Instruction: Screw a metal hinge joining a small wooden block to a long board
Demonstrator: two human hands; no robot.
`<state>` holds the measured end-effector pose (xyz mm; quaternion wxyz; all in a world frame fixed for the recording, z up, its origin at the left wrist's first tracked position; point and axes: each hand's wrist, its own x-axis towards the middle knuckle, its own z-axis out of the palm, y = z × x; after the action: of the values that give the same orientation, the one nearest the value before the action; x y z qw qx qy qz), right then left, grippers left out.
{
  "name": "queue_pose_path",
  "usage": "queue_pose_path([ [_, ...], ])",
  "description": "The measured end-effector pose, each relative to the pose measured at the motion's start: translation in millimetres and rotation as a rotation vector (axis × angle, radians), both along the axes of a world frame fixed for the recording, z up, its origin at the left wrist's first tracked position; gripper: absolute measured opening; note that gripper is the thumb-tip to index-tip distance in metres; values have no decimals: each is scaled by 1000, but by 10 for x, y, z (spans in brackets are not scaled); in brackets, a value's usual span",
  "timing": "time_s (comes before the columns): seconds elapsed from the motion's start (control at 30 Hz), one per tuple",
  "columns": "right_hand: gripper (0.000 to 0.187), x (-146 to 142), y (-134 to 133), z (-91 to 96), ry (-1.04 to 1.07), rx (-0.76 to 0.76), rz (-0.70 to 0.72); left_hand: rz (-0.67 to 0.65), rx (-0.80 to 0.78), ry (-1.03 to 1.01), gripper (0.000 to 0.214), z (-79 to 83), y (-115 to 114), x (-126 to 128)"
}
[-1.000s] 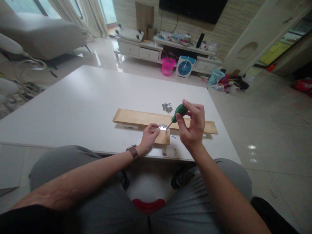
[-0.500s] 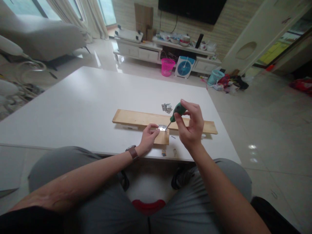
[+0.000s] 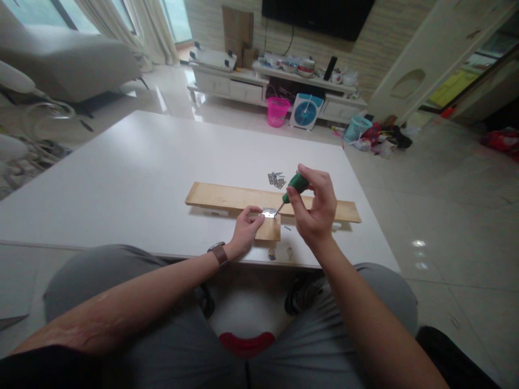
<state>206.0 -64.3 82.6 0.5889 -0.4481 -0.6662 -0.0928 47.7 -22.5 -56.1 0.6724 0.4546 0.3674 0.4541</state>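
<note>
My right hand is closed around the green handle of a screwdriver. The screwdriver slants down to the left, its tip at the right part of a silver hinge. That hinge lies across the near edge of a long wooden board and a small wooden block. My left hand grips the block's left side, with thumb and forefinger at the hinge. Whether the tip sits in a screw head is too small to tell.
Several loose hinges and screws lie behind the board on the white table. A single screw rests right of the block. Near the front edge are a small cartoon figure sticker and another little mark.
The screwdriver and my right hand have shifted very slightly, with the tip still at the hinge. My left hand keeps its hold on the block.
</note>
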Motion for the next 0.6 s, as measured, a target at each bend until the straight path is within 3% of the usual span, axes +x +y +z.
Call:
queue_pose_path([
  [0.17,56,-9,-19,-16,37,-21,87,-13,-13,-6,46,4,-3,-1],
  [0.37,49,-27,-27,-23,26,35,36,-2,-9,-4,45,11,-4,7],
  [0.6,48,1,-31,-73,26,-21,41,2,-12,4,44,10,-9,11],
])
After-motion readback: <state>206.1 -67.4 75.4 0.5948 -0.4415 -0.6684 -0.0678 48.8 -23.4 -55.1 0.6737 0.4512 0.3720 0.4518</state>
